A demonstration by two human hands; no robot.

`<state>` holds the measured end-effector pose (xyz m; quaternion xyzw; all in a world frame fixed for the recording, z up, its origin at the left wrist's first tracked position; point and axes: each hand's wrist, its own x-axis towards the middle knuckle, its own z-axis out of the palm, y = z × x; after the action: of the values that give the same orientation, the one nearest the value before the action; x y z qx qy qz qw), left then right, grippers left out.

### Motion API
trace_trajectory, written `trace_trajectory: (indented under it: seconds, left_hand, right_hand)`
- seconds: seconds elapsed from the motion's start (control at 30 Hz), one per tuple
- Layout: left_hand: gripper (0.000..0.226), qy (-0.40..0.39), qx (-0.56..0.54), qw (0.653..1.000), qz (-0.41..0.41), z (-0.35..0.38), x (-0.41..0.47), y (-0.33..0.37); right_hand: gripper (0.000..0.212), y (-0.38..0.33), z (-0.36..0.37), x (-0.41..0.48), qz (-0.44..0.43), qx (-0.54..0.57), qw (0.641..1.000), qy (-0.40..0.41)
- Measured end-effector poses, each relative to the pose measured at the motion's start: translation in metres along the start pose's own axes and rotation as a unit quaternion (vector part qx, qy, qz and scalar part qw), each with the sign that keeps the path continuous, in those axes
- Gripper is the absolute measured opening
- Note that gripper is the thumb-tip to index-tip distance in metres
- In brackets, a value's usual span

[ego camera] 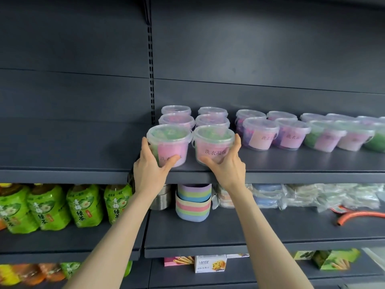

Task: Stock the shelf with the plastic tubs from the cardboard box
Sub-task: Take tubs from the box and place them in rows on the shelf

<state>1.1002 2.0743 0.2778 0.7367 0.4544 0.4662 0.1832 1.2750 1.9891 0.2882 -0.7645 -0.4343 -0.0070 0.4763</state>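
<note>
The rightmost tub (pixel 377 138) is cut off by the edge; rear tubs' (pixel 212 111) labels are hidden.

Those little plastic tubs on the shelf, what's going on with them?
A person is stocking a shop shelf. The left hand grips one clear plastic tub and the right hand grips another tub, both sitting at the shelf's front edge. Each tub heads a column of like tubs reaching back. More tubs already line the shelf to the right. The cardboard box is out of view.
</note>
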Motion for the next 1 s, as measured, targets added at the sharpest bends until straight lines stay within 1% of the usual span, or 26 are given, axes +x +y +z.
trace_trajectory:
  seconds: [0.07, 0.17, 0.27, 0.33, 0.43, 0.5, 0.53, 0.67, 0.73, 0.8, 0.9, 1.0]
  left_hand:
    - [0.090, 0.009, 0.045, 0.999, 0.019, 0.004, -0.007, 0.000]
    - [0.086, 0.003, 0.095, 0.995, 0.024, 0.007, -0.013, -0.001]
    - [0.080, -0.022, 0.129, 0.991, 0.021, 0.003, -0.020, -0.001]
    - [0.070, -0.028, 0.139, 0.990, 0.026, -0.003, -0.027, 0.000]
    - [0.042, -0.024, 0.152, 0.986, 0.058, -0.019, -0.039, 0.008]
    - [0.024, -0.028, 0.144, 0.985, 0.091, -0.029, -0.048, 0.023]
    - [0.021, -0.032, 0.136, 0.984, 0.108, -0.033, -0.053, 0.033]
    - [0.020, -0.030, 0.106, 0.978, 0.176, -0.037, -0.089, 0.082]
    - [0.018, -0.032, 0.091, 0.974, 0.206, -0.030, -0.121, 0.105]
    - [0.019, -0.047, 0.081, 0.971, 0.219, -0.017, -0.163, 0.122]
    - [0.019, -0.095, 0.066, 0.975, 0.192, 0.015, -0.242, 0.141]
    - [0.017, -0.170, 0.059, 0.973, 0.146, 0.053, -0.325, 0.152]
  right_hand:
    - [0.112, 0.000, -0.001, -0.001, -0.002, -0.026, 0.999, -0.018]
    - [0.115, -0.005, -0.005, -0.005, 0.002, -0.037, 0.999, -0.037]
    - [0.108, -0.003, -0.010, -0.012, -0.008, -0.035, 0.998, -0.050]
    - [0.093, 0.003, -0.016, -0.020, -0.023, -0.036, 0.998, -0.054]
    - [0.052, 0.011, -0.032, -0.031, -0.047, -0.069, 0.995, -0.056]
    - [0.036, 0.014, -0.046, -0.040, -0.058, -0.082, 0.994, -0.050]
    - [0.031, 0.015, -0.055, -0.045, -0.064, -0.080, 0.994, -0.044]
    - [0.027, 0.025, -0.101, -0.073, -0.091, -0.067, 0.993, -0.027]
    - [0.027, 0.045, -0.128, -0.095, -0.098, -0.063, 0.993, -0.028]
    - [0.026, 0.073, -0.156, -0.125, -0.097, -0.063, 0.993, -0.038]
    - [0.023, 0.129, -0.199, -0.176, -0.084, -0.068, 0.992, -0.067]
    - [0.020, 0.188, -0.232, -0.231, -0.036, -0.079, 0.991, -0.098]
